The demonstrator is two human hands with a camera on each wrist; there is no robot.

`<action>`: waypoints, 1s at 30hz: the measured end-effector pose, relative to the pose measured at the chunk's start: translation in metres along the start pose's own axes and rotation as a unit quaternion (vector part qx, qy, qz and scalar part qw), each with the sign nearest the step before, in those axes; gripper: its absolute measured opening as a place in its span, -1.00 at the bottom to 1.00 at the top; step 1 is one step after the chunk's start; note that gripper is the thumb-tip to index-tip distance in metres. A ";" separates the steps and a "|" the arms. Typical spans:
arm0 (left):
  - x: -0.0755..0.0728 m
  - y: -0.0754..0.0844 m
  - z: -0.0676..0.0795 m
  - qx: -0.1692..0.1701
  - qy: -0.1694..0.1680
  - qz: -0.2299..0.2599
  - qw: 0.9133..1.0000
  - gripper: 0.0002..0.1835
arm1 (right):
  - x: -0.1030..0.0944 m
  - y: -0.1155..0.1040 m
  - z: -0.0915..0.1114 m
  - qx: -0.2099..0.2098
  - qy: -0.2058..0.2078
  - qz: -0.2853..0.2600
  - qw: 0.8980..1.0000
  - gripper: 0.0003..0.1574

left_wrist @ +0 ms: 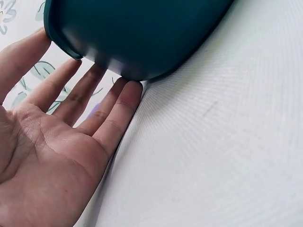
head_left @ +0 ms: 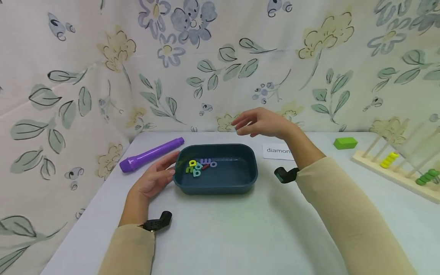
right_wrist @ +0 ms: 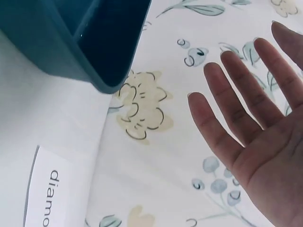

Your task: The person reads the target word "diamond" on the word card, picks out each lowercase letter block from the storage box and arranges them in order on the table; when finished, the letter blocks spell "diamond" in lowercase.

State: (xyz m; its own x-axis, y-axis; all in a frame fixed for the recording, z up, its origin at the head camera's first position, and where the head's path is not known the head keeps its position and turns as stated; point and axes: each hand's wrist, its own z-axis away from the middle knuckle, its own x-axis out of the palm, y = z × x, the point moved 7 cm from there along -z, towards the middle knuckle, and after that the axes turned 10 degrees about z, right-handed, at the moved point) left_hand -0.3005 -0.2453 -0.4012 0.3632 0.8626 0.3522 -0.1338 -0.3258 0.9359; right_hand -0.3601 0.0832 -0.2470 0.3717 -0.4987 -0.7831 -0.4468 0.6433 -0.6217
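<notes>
A dark teal rectangular tray (head_left: 237,189) stands on the white table, with several small coloured plastic letters (head_left: 205,162) grouped in its left half. My left hand (head_left: 156,177) touches the tray's left end with its fingertips; in the left wrist view the fingers (left_wrist: 120,111) are nearly straight against the outer wall. My right hand (head_left: 262,123) is raised in the air beyond the tray's far right corner, holding nothing. Its fingers (right_wrist: 239,113) are spread and relaxed in the right wrist view. Behind the right forearm lies a white card (head_left: 275,151) printed "diamon", its end hidden.
A purple toy microphone (head_left: 151,156) lies at the left, near the tray. On the right are a green block (head_left: 345,143) and a wooden peg base (head_left: 395,168) with yellow and green beads. A floral cloth (head_left: 213,76) hangs along the table's back edge.
</notes>
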 end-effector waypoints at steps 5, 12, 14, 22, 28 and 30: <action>-0.002 0.000 0.001 0.006 0.010 0.001 1.000 -0.28 | 0.007 -0.009 -0.015 -0.017 -0.014 0.001 1.000 -0.51; -0.001 0.004 -0.001 0.010 0.009 0.001 1.000 -0.28 | 0.013 -0.020 -0.031 -0.024 -0.031 0.005 0.999 -0.54; 0.000 0.004 -0.001 0.009 0.008 0.000 1.000 -0.28 | 0.017 -0.022 -0.034 -0.026 -0.037 0.002 0.999 -0.55; 0.002 -0.003 -0.001 -0.006 0.008 -0.005 1.000 -0.28 | 0.040 -0.028 -0.052 -0.045 -0.072 -0.009 0.996 -0.57; 0.000 -0.002 -0.001 -0.005 0.020 -0.003 1.000 -0.28 | 0.060 -0.040 -0.071 -0.067 -0.099 -0.011 0.993 -0.56; -0.001 -0.003 -0.001 -0.005 0.022 -0.002 1.000 -0.28 | 0.068 -0.042 -0.076 -0.069 -0.113 -0.012 0.991 -0.56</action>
State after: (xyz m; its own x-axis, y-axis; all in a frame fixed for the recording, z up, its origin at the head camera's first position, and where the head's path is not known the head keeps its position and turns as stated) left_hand -0.3016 -0.2445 -0.4044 0.3236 0.8802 0.3473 -0.1421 -0.3176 0.9375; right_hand -0.3785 -0.0218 -0.2749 0.5500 -0.3603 -0.7534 -0.5366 0.5388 -0.6494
